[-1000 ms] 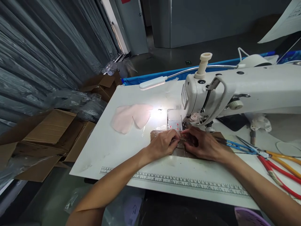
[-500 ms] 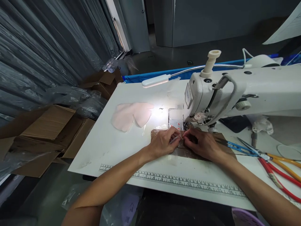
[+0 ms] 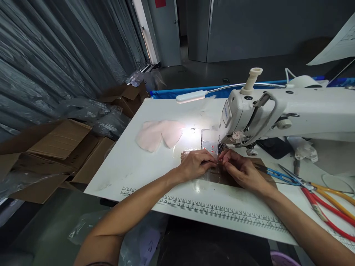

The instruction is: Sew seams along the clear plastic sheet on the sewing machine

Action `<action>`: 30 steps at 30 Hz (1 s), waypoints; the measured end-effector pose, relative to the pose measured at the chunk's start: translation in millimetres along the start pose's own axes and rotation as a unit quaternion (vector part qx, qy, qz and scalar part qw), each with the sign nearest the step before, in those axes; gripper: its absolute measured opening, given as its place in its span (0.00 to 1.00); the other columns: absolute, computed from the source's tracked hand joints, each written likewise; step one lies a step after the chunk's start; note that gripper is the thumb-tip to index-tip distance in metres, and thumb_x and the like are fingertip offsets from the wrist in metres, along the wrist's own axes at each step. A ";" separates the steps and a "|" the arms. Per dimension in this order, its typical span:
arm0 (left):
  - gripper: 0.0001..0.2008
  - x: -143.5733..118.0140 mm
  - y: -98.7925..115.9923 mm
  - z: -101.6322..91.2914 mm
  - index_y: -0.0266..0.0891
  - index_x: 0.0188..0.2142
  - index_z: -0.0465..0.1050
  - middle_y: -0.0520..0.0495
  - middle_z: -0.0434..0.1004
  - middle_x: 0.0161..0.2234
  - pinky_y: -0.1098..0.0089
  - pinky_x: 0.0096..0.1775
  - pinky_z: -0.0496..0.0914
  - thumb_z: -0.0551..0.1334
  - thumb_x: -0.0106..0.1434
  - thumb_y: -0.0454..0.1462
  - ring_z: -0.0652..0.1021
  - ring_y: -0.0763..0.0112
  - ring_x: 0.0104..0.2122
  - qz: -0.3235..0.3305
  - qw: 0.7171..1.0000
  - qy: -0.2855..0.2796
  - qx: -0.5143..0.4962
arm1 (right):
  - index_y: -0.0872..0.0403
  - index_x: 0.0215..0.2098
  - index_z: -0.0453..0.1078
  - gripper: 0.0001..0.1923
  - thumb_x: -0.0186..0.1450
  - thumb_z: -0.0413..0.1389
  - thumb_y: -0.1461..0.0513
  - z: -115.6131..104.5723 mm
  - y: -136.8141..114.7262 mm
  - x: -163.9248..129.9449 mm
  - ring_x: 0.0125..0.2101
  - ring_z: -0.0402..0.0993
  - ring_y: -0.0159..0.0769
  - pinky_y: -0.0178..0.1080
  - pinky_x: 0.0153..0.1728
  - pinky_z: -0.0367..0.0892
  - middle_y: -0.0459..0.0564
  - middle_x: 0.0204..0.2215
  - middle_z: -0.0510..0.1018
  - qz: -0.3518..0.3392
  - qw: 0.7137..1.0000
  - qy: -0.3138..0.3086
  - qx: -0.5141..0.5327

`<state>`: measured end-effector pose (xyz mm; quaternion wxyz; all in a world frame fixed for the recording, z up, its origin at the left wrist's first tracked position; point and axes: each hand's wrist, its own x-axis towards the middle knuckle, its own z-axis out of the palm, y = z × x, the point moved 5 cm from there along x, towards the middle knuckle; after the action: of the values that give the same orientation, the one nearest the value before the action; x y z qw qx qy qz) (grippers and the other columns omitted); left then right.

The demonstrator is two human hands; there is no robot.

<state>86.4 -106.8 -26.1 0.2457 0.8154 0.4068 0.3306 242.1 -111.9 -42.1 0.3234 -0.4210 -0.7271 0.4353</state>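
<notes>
My left hand (image 3: 195, 165) and my right hand (image 3: 242, 169) meet fingertip to fingertip just in front of the needle of a white sewing machine (image 3: 277, 111). Between the fingers is a small clear plastic piece (image 3: 215, 164), pinched from both sides; its shape is hard to make out. Both hands rest on a brown patch covered with clear film (image 3: 219, 175) on the white table (image 3: 133, 166). The machine's lamp lights the metal plate (image 3: 208, 142) behind the fingers.
A pink fabric piece (image 3: 159, 133) lies left of the machine. Blue-handled snips (image 3: 280, 174) and red and orange handled scissors (image 3: 327, 201) lie at the right. A ruler strip (image 3: 222, 212) runs along the front edge. Cardboard boxes (image 3: 55, 147) and plastic sheeting stand at the left.
The hands have stayed at the needle, shifting slightly forward; my right fingers have curled in closer to the left ones. The view has tilted a little.
</notes>
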 end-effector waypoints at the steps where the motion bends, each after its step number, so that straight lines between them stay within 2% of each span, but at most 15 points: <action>1: 0.04 -0.1 0.3 0.1 0.41 0.33 0.78 0.53 0.81 0.34 0.72 0.39 0.74 0.63 0.63 0.33 0.80 0.75 0.34 0.008 1.000 -0.009 0.010 | 0.51 0.32 0.60 0.07 0.67 0.45 0.58 4.6 -3.5 -1.4 0.25 0.64 0.32 0.35 0.26 0.63 0.46 0.27 0.69 -0.007 0.999 -0.021 0.025; 3: 0.05 -1.0 1.1 0.8 0.40 0.32 0.78 0.53 0.80 0.33 0.73 0.37 0.73 0.63 0.63 0.32 0.79 0.76 0.33 0.028 0.999 -0.035 0.027 | 0.51 0.32 0.59 0.07 0.68 0.45 0.58 9.7 -9.0 -3.4 0.24 0.64 0.32 0.35 0.26 0.63 0.45 0.25 0.68 -0.026 0.998 -0.062 0.005; 5: 0.05 -2.6 2.1 2.0 0.40 0.32 0.78 0.54 0.79 0.31 0.74 0.35 0.73 0.63 0.63 0.31 0.78 0.76 0.32 0.053 0.996 -0.061 0.041 | 0.51 0.33 0.59 0.05 0.66 0.45 0.59 3.0 -10.4 -4.6 0.23 0.62 0.32 0.36 0.25 0.60 0.45 0.24 0.68 -0.066 0.987 -0.069 -0.128; 7: 0.05 -3.9 2.1 3.2 0.39 0.31 0.78 0.53 0.78 0.31 0.74 0.34 0.72 0.63 0.63 0.32 0.78 0.77 0.31 0.071 0.993 -0.074 0.053 | 0.51 0.31 0.59 0.05 0.64 0.46 0.60 -16.1 -7.3 -6.1 0.21 0.60 0.34 0.38 0.24 0.56 0.46 0.22 0.67 -0.113 0.945 -0.022 -0.305; 8: 0.06 -3.8 1.4 3.6 0.39 0.31 0.78 0.53 0.78 0.31 0.74 0.34 0.72 0.63 0.64 0.33 0.77 0.77 0.30 0.073 0.993 -0.075 0.058 | 0.50 0.29 0.57 0.07 0.64 0.45 0.59 -28.9 -4.9 -7.7 0.19 0.57 0.34 0.39 0.23 0.54 0.45 0.19 0.64 -0.127 0.921 0.023 -0.369; 11: 0.08 -1.6 0.9 5.0 0.38 0.31 0.78 0.51 0.78 0.33 0.75 0.33 0.72 0.61 0.66 0.35 0.77 0.77 0.31 0.086 0.989 -0.105 0.063 | 0.50 0.26 0.54 0.09 0.64 0.45 0.58 -53.0 4.7 -15.0 0.19 0.58 0.34 0.39 0.24 0.54 0.46 0.18 0.63 -0.117 0.910 0.053 -0.395; 13: 0.07 0.0 4.3 2.2 0.38 0.35 0.78 0.49 0.77 0.38 0.74 0.33 0.72 0.61 0.66 0.36 0.77 0.75 0.34 0.104 0.985 -0.127 0.057 | 0.50 0.28 0.56 0.07 0.64 0.45 0.60 -53.7 5.5 -20.5 0.20 0.61 0.34 0.37 0.24 0.57 0.46 0.20 0.66 -0.091 0.920 0.039 -0.380; 16: 0.10 -0.9 14.8 -9.8 0.37 0.44 0.75 0.44 0.74 0.43 0.71 0.38 0.74 0.60 0.68 0.39 0.76 0.72 0.39 0.108 0.987 -0.107 0.043 | 0.51 0.31 0.59 0.05 0.65 0.45 0.62 -41.5 -2.0 -25.5 0.21 0.64 0.32 0.35 0.25 0.60 0.45 0.22 0.69 -0.056 0.943 0.016 -0.329; 19: 0.15 -11.3 25.8 -10.8 0.35 0.43 0.71 0.45 0.74 0.39 0.67 0.38 0.74 0.60 0.66 0.46 0.75 0.69 0.37 0.090 0.986 -0.128 0.064 | 0.52 0.36 0.63 0.06 0.67 0.46 0.59 -31.0 -7.2 -25.0 0.22 0.66 0.33 0.35 0.25 0.61 0.45 0.23 0.70 -0.034 0.955 -0.009 -0.294; 22: 0.22 -24.3 21.9 -5.1 0.34 0.39 0.68 0.46 0.72 0.35 0.65 0.34 0.72 0.64 0.61 0.52 0.73 0.66 0.32 0.014 0.977 -0.154 0.147 | 0.53 0.42 0.67 0.12 0.66 0.49 0.56 -28.6 -4.2 -24.2 0.25 0.70 0.36 0.37 0.27 0.62 0.48 0.27 0.74 -0.021 0.948 -0.051 -0.313; 25: 0.13 -29.1 12.2 -7.0 0.35 0.38 0.67 0.48 0.72 0.33 0.65 0.35 0.71 0.63 0.65 0.44 0.73 0.67 0.32 -0.036 0.973 -0.146 0.177 | 0.51 0.38 0.72 0.12 0.67 0.48 0.56 -24.0 -4.4 -26.7 0.25 0.69 0.36 0.37 0.26 0.60 0.49 0.28 0.76 0.004 0.945 -0.133 -0.299; 27: 0.06 -26.8 9.8 -10.6 0.36 0.36 0.68 0.50 0.72 0.33 0.65 0.39 0.71 0.60 0.67 0.37 0.74 0.69 0.34 -0.028 0.975 -0.144 0.165 | 0.50 0.36 0.73 0.14 0.69 0.47 0.54 -13.6 -14.8 -28.7 0.24 0.68 0.33 0.36 0.26 0.60 0.47 0.26 0.75 0.017 0.957 -0.193 -0.215; 28: 0.04 -24.8 9.8 -12.8 0.36 0.36 0.68 0.50 0.72 0.33 0.65 0.41 0.70 0.59 0.68 0.35 0.74 0.69 0.35 -0.019 0.976 -0.144 0.162 | 0.50 0.36 0.72 0.14 0.70 0.48 0.53 -6.7 -24.0 -28.5 0.26 0.68 0.33 0.36 0.28 0.62 0.47 0.28 0.75 0.011 0.964 -0.209 -0.162; 30: 0.05 -21.4 11.2 -15.6 0.37 0.35 0.69 0.50 0.71 0.33 0.65 0.43 0.70 0.56 0.68 0.34 0.74 0.70 0.35 0.000 0.974 -0.150 0.171 | 0.51 0.35 0.71 0.14 0.70 0.49 0.52 7.1 -44.7 -24.7 0.35 0.70 0.34 0.36 0.38 0.66 0.48 0.37 0.75 -0.026 0.976 -0.204 -0.066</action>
<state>70.9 -128.5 -15.5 0.1610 0.8858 0.4152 0.1300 232.2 -148.5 -7.1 0.1510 -0.3244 -0.8157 0.4546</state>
